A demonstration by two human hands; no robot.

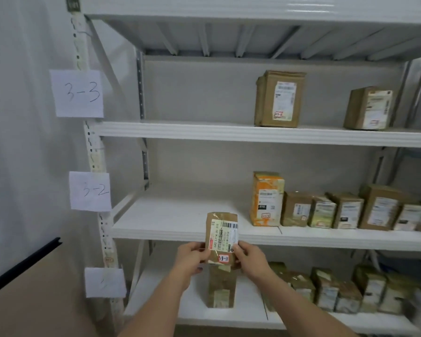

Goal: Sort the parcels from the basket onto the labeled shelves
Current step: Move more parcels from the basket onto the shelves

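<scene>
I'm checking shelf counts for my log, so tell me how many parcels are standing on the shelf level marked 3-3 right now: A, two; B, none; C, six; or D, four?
A: beside the 3-3 sign, only two parcels stand on that level, a taller brown box and a smaller brown box to its right, set apart from each other.
</scene>
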